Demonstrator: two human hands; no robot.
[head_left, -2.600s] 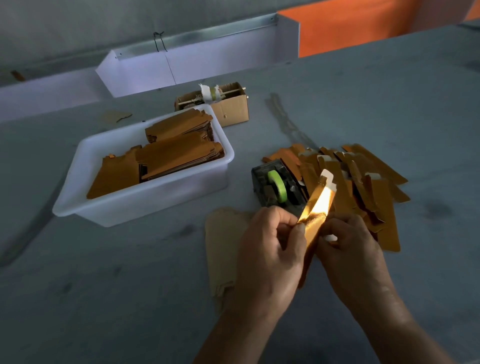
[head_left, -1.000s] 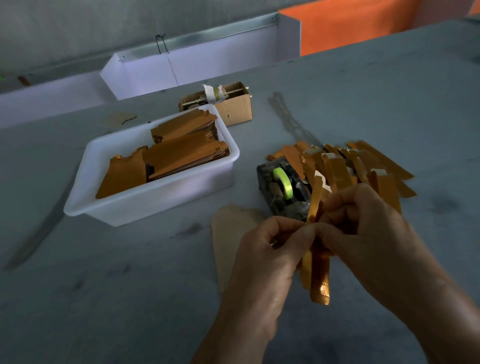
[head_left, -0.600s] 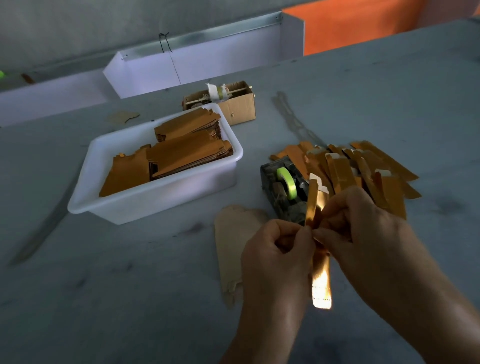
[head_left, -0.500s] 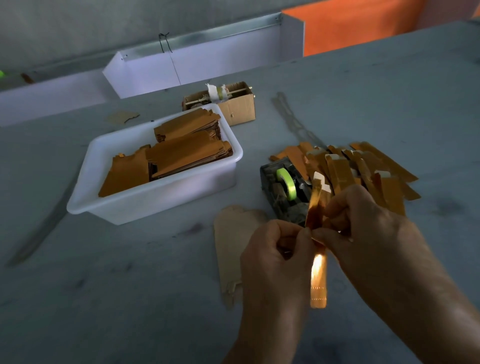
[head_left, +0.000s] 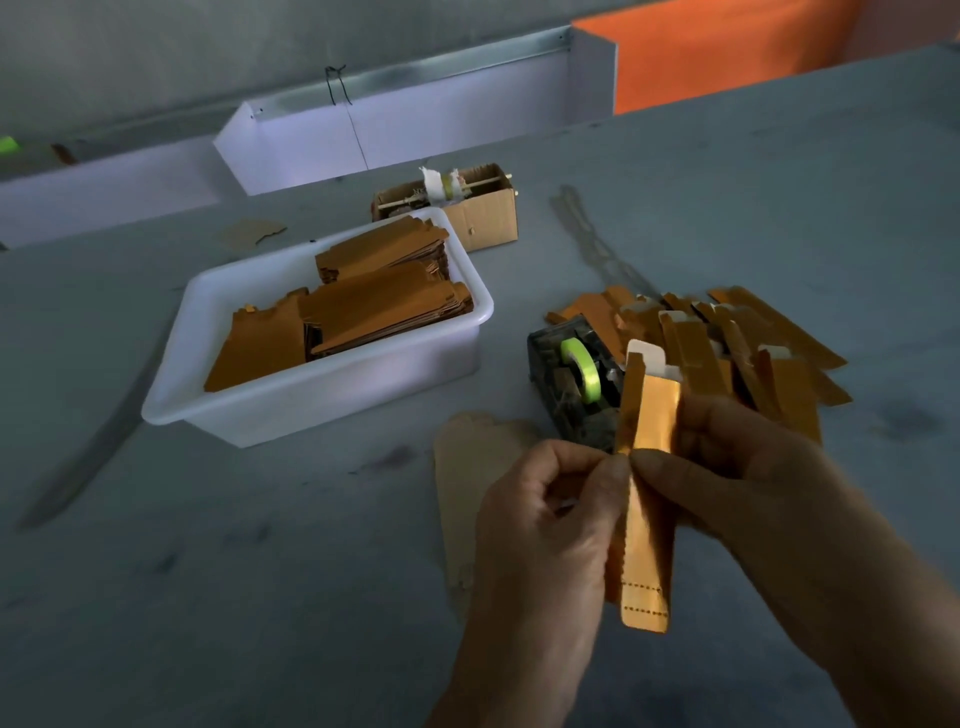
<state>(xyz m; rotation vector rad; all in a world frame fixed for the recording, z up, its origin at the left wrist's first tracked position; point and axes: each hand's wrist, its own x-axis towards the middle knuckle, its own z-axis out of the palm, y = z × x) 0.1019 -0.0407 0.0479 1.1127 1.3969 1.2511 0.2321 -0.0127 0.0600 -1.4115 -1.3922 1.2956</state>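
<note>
- A narrow gold carton (head_left: 647, 519) is being pinched at its left edge by the left hand (head_left: 545, 525) and gripped by the right hand (head_left: 753, 483), whose fingers are curled behind it, above the table (head_left: 260, 597).
- A green tape roll (head_left: 582, 366) is being held in the dispenser (head_left: 558, 405) just behind.
- Stacked flat gold blanks (head_left: 384, 306) are being held in the white tub (head_left: 311, 410).

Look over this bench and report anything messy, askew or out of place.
The folded gold cartons lie in a loose, criss-crossed heap right of the tape dispenser, some against it. A ragged brown card scrap lies alone on the table behind the white tub. Nothing looks spilled.
</note>
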